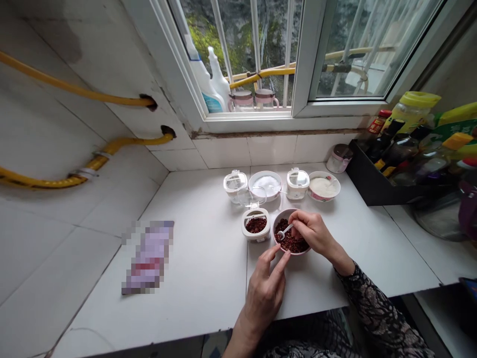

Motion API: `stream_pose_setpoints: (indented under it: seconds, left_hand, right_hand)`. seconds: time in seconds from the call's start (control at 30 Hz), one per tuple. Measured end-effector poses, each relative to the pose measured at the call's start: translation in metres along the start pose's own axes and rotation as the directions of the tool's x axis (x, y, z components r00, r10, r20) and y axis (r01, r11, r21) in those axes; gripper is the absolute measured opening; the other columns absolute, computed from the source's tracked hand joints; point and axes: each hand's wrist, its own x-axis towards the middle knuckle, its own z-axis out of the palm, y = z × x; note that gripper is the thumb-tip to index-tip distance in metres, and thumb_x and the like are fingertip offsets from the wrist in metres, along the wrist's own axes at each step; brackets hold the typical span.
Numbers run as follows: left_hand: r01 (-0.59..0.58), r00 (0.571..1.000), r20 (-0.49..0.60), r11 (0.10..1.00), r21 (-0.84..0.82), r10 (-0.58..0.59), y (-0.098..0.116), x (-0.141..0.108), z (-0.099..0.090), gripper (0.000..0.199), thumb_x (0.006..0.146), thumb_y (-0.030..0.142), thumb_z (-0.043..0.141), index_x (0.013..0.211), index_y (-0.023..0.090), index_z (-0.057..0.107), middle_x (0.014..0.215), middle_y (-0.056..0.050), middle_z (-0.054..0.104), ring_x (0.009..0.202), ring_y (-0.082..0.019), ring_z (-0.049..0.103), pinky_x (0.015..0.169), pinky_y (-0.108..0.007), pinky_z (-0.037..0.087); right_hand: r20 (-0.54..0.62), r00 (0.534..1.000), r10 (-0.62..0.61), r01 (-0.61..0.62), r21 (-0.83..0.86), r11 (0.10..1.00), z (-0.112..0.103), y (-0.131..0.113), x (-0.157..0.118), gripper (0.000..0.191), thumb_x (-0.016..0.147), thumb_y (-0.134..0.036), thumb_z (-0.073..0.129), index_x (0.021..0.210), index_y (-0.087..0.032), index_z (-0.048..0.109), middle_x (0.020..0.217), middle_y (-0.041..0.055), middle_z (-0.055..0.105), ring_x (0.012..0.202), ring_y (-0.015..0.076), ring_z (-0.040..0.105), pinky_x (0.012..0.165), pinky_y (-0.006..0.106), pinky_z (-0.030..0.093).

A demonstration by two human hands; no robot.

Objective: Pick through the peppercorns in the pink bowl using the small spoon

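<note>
My right hand [316,233] pinches a small white spoon [285,230], whose bowl dips into dark reddish-brown dried peppercorns or similar [294,244]. They lie in a round bowl [301,253] on the counter. Stretched fingers of my left hand [265,288] rest at the bowl's near rim, holding nothing. Left of the bowl, close by, stands a white seasoning jar [256,237] partly filled with the same dark pieces. Its clear lid [257,197] is raised.
Behind are two clear-lidded jars [235,183] [297,184], a bowl of white grains [266,175] and a patterned bowl [324,198] with pale powder. A black bottle box [376,195] stands right. A blurred purple packet [149,256] lies left. Yellow pipes [85,169] run along the wall.
</note>
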Motion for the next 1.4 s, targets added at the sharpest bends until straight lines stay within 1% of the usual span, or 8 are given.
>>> stream_pose_setpoints:
  seconds: [0.53,0.83,0.97,1.07,1.17,1.27,1.33,1.4]
  left_hand:
    - [0.003,1.000,-0.001,1.000,-0.016,-0.003,0.001,0.002,-0.001,0.057,0.091,-0.003,0.045,0.142,0.021,0.049,0.135,-0.014,0.051,0.128,-0.023,0.053,0.101,-0.037,0.056]
    - [-0.007,1.000,-0.018,1.000,-0.006,0.007,0.001,0.003,0.000,0.056,0.091,-0.003,0.046,0.141,0.020,0.051,0.134,-0.014,0.052,0.127,-0.023,0.054,0.101,-0.037,0.056]
    - [-0.001,1.000,-0.015,1.000,-0.011,0.000,0.001,0.003,0.000,0.054,0.091,-0.002,0.046,0.140,0.020,0.052,0.133,-0.014,0.053,0.127,-0.023,0.054,0.100,-0.037,0.056]
    - [0.006,1.000,-0.020,1.000,-0.020,-0.007,0.000,0.002,0.002,0.056,0.092,-0.001,0.045,0.143,0.022,0.049,0.134,-0.014,0.053,0.127,-0.023,0.055,0.099,-0.038,0.057]
    - [0.009,1.000,-0.023,1.000,-0.021,-0.010,-0.001,0.001,0.002,0.060,0.092,0.000,0.043,0.147,0.025,0.045,0.135,-0.014,0.053,0.125,-0.024,0.056,0.095,-0.039,0.059]
    - [0.006,1.000,-0.015,1.000,-0.025,-0.006,-0.001,0.001,0.002,0.061,0.092,0.000,0.043,0.148,0.025,0.043,0.135,-0.015,0.053,0.124,-0.024,0.057,0.095,-0.039,0.059]
    - [0.000,1.000,-0.014,1.000,-0.026,-0.001,-0.001,0.002,0.001,0.062,0.091,-0.002,0.043,0.147,0.024,0.044,0.135,-0.015,0.052,0.125,-0.024,0.056,0.096,-0.039,0.059]
    - [-0.006,1.000,-0.017,1.000,-0.024,0.006,0.000,0.002,0.001,0.060,0.090,-0.003,0.044,0.145,0.022,0.047,0.135,-0.015,0.052,0.127,-0.024,0.054,0.098,-0.038,0.057]
  right_hand:
    - [-0.046,0.992,0.118,-0.112,0.125,0.986,-0.006,-0.001,0.002,0.013,0.079,-0.021,0.049,0.073,-0.020,0.061,0.052,-0.0035,0.062,0.044,0.0124,0.055,0.048,0.023,0.045]
    - [-0.066,0.974,0.217,-0.177,0.374,0.910,-0.012,-0.003,0.006,0.014,0.077,-0.031,0.058,0.074,-0.018,0.063,0.052,-0.0014,0.064,0.042,0.0127,0.057,0.045,0.024,0.047]
    - [-0.171,0.979,0.113,-0.039,0.388,0.921,-0.009,-0.012,0.006,0.016,0.084,-0.033,0.060,0.084,-0.018,0.063,0.060,0.0000,0.068,0.049,0.0139,0.063,0.051,0.025,0.052]
    - [-0.255,0.965,-0.066,0.133,0.256,0.958,0.003,-0.018,0.004,0.013,0.092,-0.031,0.055,0.094,-0.020,0.062,0.070,0.0014,0.071,0.060,0.0150,0.067,0.061,0.027,0.056]
    - [-0.196,0.931,-0.308,0.311,-0.017,0.950,0.015,-0.020,0.002,0.014,0.096,-0.024,0.050,0.097,-0.021,0.064,0.079,0.0040,0.073,0.072,0.0168,0.070,0.071,0.030,0.056]
    - [-0.069,0.871,-0.486,0.468,-0.184,0.864,0.019,-0.020,0.001,0.020,0.096,-0.019,0.045,0.097,-0.021,0.065,0.086,0.0074,0.075,0.080,0.0196,0.071,0.075,0.033,0.056]
    - [-0.071,0.862,-0.502,0.483,-0.189,0.855,0.016,-0.019,0.000,0.021,0.096,-0.018,0.045,0.098,-0.021,0.065,0.087,0.0079,0.075,0.081,0.0200,0.071,0.075,0.033,0.055]
    - [-0.143,0.889,-0.435,0.417,-0.144,0.898,0.010,-0.018,-0.002,0.018,0.096,-0.019,0.046,0.098,-0.021,0.064,0.083,0.0061,0.074,0.075,0.0186,0.069,0.072,0.032,0.054]
